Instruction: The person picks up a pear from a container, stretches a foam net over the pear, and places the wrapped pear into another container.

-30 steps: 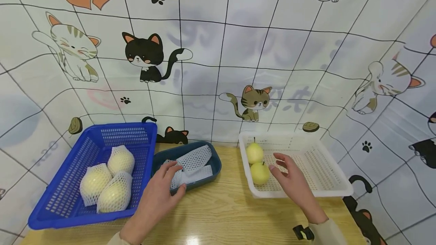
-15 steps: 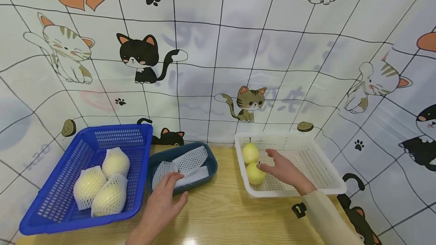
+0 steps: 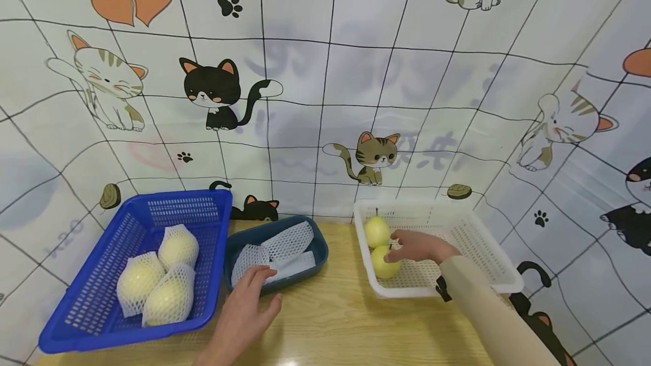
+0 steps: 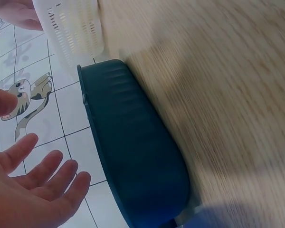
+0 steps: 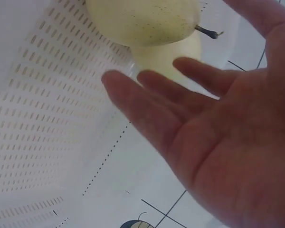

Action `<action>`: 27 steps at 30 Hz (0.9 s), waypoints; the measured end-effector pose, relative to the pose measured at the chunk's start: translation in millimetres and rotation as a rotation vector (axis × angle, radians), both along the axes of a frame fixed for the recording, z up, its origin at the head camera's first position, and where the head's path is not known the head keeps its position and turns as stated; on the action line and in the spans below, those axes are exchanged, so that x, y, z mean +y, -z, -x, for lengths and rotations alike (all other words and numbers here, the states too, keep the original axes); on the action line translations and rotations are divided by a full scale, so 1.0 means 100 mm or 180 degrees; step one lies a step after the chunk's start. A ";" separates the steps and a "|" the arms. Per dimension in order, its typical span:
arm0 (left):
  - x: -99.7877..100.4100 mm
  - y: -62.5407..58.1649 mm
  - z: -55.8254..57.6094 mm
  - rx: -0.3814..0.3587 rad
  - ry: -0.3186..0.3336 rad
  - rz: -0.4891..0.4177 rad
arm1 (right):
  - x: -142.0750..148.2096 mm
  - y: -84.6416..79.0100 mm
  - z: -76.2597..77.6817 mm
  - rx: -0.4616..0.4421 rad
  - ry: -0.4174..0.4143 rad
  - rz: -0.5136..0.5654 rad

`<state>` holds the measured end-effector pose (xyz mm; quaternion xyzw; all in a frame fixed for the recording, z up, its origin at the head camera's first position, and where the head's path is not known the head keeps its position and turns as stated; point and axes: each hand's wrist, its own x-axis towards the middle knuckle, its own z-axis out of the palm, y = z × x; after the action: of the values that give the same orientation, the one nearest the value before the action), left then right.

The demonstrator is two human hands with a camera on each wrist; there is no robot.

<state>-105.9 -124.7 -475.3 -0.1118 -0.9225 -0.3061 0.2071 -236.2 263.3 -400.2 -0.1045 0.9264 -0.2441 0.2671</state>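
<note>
Two yellow-green pears (image 3: 377,232) stand at the left end of a white perforated basket (image 3: 490,242). My right hand (image 3: 419,246) hovers beside them inside the basket. In the right wrist view its fingers (image 5: 137,104) are extended below a stemmed pear (image 5: 147,19), without closing on it. My left hand (image 3: 244,312) is at the near side of a dark teal tub (image 3: 321,250), its fingers (image 4: 47,166) spread and holding nothing. White foam net sleeves (image 3: 290,242) lie in the tub.
On the left, a blue perforated basket (image 3: 91,253) contains three pears in foam nets (image 3: 139,277). All containers stand on a wooden table (image 3: 325,326). Behind them hangs a white cat-patterned sheet (image 3: 300,72).
My right hand has moved further left over the pears, its sleeve coming into view. The left hand has drawn back slightly from above the tub.
</note>
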 end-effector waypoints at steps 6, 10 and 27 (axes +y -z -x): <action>-0.02 0.02 0.00 0.0072 -0.0006 -0.0016 | -0.10 0.11 0.08 -0.0243 -0.0058 0.0027; -0.05 0.05 -0.01 0.0140 -0.0039 0.0007 | -0.15 0.17 0.12 -0.0209 -0.0079 -0.0183; -0.10 0.06 -0.06 0.0000 -0.0122 -0.0056 | -0.15 0.04 0.00 0.0170 -0.0411 -0.0551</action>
<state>-100.3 -134.7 -481.4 -0.0922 -0.9217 -0.3102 0.2139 -235.7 248.2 -404.5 -0.1470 0.9421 -0.1426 0.2655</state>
